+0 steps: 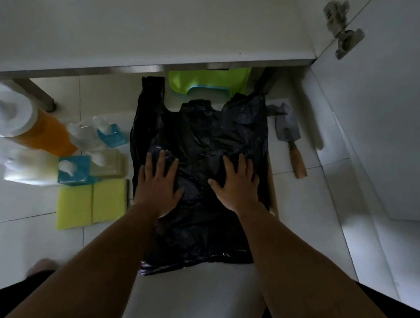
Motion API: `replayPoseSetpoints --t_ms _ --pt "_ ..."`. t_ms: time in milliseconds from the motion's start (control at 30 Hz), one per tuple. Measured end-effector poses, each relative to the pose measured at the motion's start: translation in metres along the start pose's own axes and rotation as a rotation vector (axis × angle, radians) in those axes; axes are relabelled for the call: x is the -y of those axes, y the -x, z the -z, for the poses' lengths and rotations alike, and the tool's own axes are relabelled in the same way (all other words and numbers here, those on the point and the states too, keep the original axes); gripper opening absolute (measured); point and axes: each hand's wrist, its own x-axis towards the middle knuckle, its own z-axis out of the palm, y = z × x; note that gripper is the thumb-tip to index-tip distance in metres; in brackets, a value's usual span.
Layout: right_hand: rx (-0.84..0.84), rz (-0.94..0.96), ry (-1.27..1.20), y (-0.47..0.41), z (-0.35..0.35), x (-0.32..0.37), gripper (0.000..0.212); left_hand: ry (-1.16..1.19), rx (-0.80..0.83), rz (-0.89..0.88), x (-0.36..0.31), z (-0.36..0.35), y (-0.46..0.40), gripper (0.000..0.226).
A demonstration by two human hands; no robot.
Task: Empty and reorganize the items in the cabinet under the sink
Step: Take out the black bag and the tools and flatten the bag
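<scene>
Counted: one black plastic bag (201, 158), pressed flat under two hands, left hand (159, 180) and right hand (237, 183). Left of the left hand: two yellow sponges (91, 204) side by side, one orange bottle (44, 135), one white bottle (27, 167), roughly three small clear or teal dispensers (111, 134), count blurred. Beyond the fingertips: one green bag (209, 80). Right of the right hand: one wooden-handled trowel (290, 139).

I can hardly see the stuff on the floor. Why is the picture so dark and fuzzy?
Head view: dim light, so the black bag under the left hand and right hand shows little detail; the bottles at the left edge are smeared and glary; the wide lens bends the cabinet edge.
</scene>
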Motion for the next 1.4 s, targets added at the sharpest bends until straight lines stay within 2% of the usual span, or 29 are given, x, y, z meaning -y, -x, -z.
replayPoseSetpoints --t_ms 167,300,500,667,767,900,1067,1333,1400 --pt "0.149 -0.013 0.019 -0.032 -0.012 -0.004 0.121 0.006 0.206 0.070 0.034 0.001 -0.032 0.122" --pt "0.140 0.015 0.061 -0.033 -0.021 -0.012 0.138 0.030 0.223 0.073 0.038 -0.005 -0.034 0.138" --pt "0.110 0.050 0.125 -0.034 -0.020 -0.020 0.141 0.029 0.180 0.066 0.039 -0.005 -0.032 0.143" --pt "0.003 0.097 0.123 -0.011 -0.027 -0.029 0.131 -0.060 -0.053 -0.071 0.033 -0.007 -0.010 0.128" --pt "-0.028 0.075 0.141 0.025 -0.038 -0.029 0.125 -0.014 -0.106 -0.120 0.026 -0.013 0.020 0.122" --pt "-0.030 -0.032 0.104 0.066 -0.057 -0.023 0.131 -0.045 0.038 -0.141 0.020 -0.025 0.059 0.136" --pt "0.162 -0.105 0.072 0.079 -0.066 -0.034 0.156 -0.054 0.246 -0.074 0.031 -0.038 0.081 0.156" --pt "0.313 -0.133 0.123 0.070 -0.056 -0.030 0.171 -0.147 0.367 -0.010 0.021 -0.030 0.076 0.166" --pt "0.272 -0.134 0.087 0.069 -0.055 -0.029 0.167 -0.141 0.282 -0.036 0.017 -0.024 0.074 0.162"
